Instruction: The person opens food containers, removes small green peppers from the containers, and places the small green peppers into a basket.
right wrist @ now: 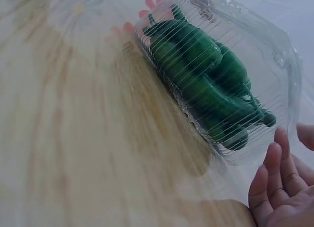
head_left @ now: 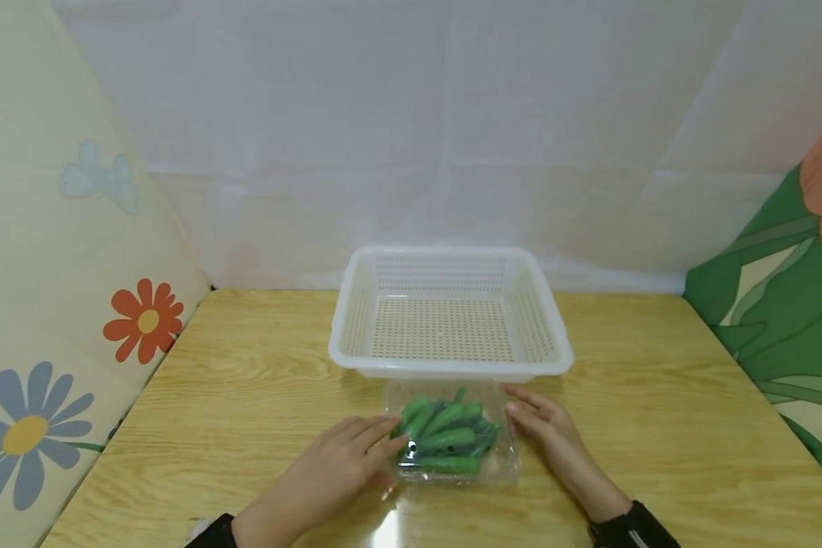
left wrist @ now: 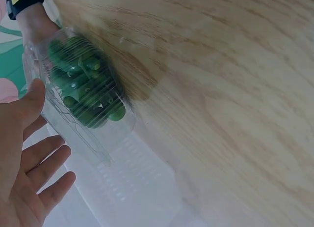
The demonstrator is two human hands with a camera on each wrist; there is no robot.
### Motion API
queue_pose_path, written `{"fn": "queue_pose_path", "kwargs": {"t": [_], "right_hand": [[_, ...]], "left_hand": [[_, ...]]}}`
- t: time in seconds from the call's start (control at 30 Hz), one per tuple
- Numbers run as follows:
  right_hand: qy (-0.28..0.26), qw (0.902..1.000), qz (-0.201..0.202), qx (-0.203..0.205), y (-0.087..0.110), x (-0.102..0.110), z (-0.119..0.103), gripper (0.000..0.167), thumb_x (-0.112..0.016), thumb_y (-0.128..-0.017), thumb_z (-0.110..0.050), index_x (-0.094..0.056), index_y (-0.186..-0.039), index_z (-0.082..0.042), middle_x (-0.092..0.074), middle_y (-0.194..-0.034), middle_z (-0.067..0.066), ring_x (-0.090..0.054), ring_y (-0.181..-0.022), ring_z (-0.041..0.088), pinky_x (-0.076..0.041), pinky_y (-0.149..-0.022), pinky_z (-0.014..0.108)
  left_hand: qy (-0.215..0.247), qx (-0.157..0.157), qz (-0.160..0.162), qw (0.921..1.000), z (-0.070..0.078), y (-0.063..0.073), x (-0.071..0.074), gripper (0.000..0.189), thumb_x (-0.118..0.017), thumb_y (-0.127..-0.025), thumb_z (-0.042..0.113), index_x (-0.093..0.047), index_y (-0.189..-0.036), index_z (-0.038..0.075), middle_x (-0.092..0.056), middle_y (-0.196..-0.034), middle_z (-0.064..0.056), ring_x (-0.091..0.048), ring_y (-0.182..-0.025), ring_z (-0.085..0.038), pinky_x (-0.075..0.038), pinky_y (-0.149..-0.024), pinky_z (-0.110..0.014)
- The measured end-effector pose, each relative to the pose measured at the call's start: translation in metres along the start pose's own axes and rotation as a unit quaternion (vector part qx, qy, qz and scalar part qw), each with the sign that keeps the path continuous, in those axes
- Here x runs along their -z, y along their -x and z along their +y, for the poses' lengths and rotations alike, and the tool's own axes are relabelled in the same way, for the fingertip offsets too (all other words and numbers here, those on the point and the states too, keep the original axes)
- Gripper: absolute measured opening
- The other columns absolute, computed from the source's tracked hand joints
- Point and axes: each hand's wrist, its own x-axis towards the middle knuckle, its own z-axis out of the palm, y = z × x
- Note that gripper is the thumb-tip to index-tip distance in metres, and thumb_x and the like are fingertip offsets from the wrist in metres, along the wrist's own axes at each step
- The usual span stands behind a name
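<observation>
A clear plastic clamshell box lies on the table, with several green, stemmed, pepper-like vegetables inside. On its left side is my left hand, its fingers reaching over the lid's edge. In the left wrist view the thumb is at the rim of the box and the other fingers are spread loosely. My right hand is along the right side, fingertips close by the box's edge. From the right wrist, those fingers look relaxed and slightly bent, not wrapped around anything.
Right behind the box stands a white perforated plastic basket, with nothing in it. The wood-grain table ends at a white cloth backdrop. Flower-patterned panels border both sides.
</observation>
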Motion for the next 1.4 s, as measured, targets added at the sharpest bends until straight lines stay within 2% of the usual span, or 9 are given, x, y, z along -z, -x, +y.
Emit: {"fn": "queue_pose_path", "kwargs": {"t": [0.17, 0.37, 0.53, 0.63, 0.7, 0.87, 1.0, 1.23, 1.4], "right_hand": [[-0.035, 0.9991, -0.019, 0.017, -0.001, 0.003, 0.002, 0.051, -0.054, -0.101, -0.007, -0.034, -0.142, 0.018, -0.072, -0.095, -0.001, -0.063, -0.082, 0.004, -0.054, -0.074, 0.019], [-0.063, 0.9974, -0.026, 0.023, -0.002, 0.003, 0.006, 0.053, -0.053, -0.1, -0.002, -0.029, -0.14, 0.023, -0.072, -0.092, -0.001, -0.061, -0.078, 0.004, -0.055, -0.073, 0.02], [-0.069, 0.9974, -0.018, 0.008, -0.002, 0.0, 0.007, 0.055, -0.055, -0.098, -0.001, -0.03, -0.14, 0.022, -0.071, -0.094, 0.0, -0.063, -0.08, 0.005, -0.056, -0.074, 0.021], [-0.069, 0.9975, -0.014, -0.001, -0.003, -0.001, 0.008, 0.055, -0.057, -0.097, 0.0, -0.031, -0.141, 0.022, -0.07, -0.092, 0.001, -0.063, -0.08, 0.006, -0.056, -0.074, 0.021], [-0.069, 0.9976, -0.011, 0.0, -0.004, -0.001, 0.009, 0.055, -0.057, -0.097, 0.0, -0.031, -0.141, 0.021, -0.069, -0.091, 0.001, -0.062, -0.079, 0.006, -0.056, -0.073, 0.02], [-0.063, 0.998, -0.005, 0.005, -0.004, 0.002, 0.009, 0.054, -0.057, -0.097, 0.001, -0.034, -0.14, 0.021, -0.068, -0.091, 0.001, -0.062, -0.078, 0.006, -0.056, -0.072, 0.02], [-0.06, 0.9981, -0.008, 0.008, -0.005, 0.003, 0.009, 0.054, -0.058, -0.097, 0.0, -0.034, -0.14, 0.021, -0.067, -0.091, 0.0, -0.062, -0.078, 0.006, -0.056, -0.072, 0.02], [-0.067, 0.9976, -0.015, 0.011, -0.005, 0.004, 0.008, 0.052, -0.058, -0.097, 0.001, -0.035, -0.139, 0.022, -0.067, -0.09, -0.001, -0.063, -0.079, 0.005, -0.056, -0.072, 0.019], [-0.068, 0.9976, -0.009, 0.003, -0.005, 0.004, 0.008, 0.052, -0.058, -0.097, 0.0, -0.037, -0.139, 0.021, -0.067, -0.09, -0.001, -0.063, -0.08, 0.005, -0.056, -0.072, 0.019]], "left_hand": [[-0.017, -0.009, 0.008, 0.9998, -0.004, -0.003, -0.002, 0.053, -0.079, -0.081, 0.033, -0.066, -0.126, 0.008, -0.064, -0.129, -0.012, -0.063, -0.115, -0.022, -0.052, -0.098, -0.035], [-0.053, -0.029, -0.008, 0.9981, -0.006, -0.005, -0.002, 0.05, -0.079, -0.082, 0.029, -0.066, -0.126, 0.008, -0.064, -0.13, -0.012, -0.063, -0.115, -0.023, -0.053, -0.097, -0.035], [-0.133, -0.071, -0.034, 0.988, -0.004, -0.007, 0.002, 0.038, -0.062, -0.09, 0.018, -0.066, -0.126, 0.007, -0.064, -0.129, -0.012, -0.064, -0.112, -0.021, -0.055, -0.092, -0.032], [-0.178, -0.097, -0.048, 0.9781, -0.003, -0.007, 0.005, 0.04, -0.044, -0.093, 0.007, -0.066, -0.127, 0.007, -0.064, -0.128, -0.011, -0.064, -0.112, -0.02, -0.055, -0.091, -0.03], [-0.195, -0.106, -0.058, 0.9733, -0.003, -0.009, 0.007, 0.043, -0.039, -0.095, 0.006, -0.066, -0.128, 0.008, -0.064, -0.129, -0.01, -0.064, -0.113, -0.019, -0.054, -0.092, -0.03], [-0.212, -0.111, -0.077, 0.968, -0.002, -0.014, 0.009, 0.041, -0.045, -0.093, 0.011, -0.065, -0.13, 0.01, -0.064, -0.13, -0.008, -0.063, -0.114, -0.019, -0.054, -0.093, -0.031], [-0.207, -0.096, -0.08, 0.9703, 0.0, -0.016, 0.009, 0.04, -0.048, -0.093, 0.014, -0.065, -0.129, 0.011, -0.065, -0.129, -0.007, -0.063, -0.114, -0.019, -0.054, -0.093, -0.031], [-0.198, -0.081, -0.051, 0.9755, 0.003, -0.018, 0.004, 0.039, -0.043, -0.094, 0.017, -0.068, -0.123, 0.01, -0.067, -0.125, -0.007, -0.064, -0.108, -0.017, -0.054, -0.089, -0.03], [-0.203, -0.091, -0.073, 0.9722, 0.003, -0.018, 0.005, 0.039, -0.046, -0.095, 0.016, -0.067, -0.126, 0.01, -0.066, -0.128, -0.007, -0.064, -0.111, -0.017, -0.054, -0.092, -0.029]]}}
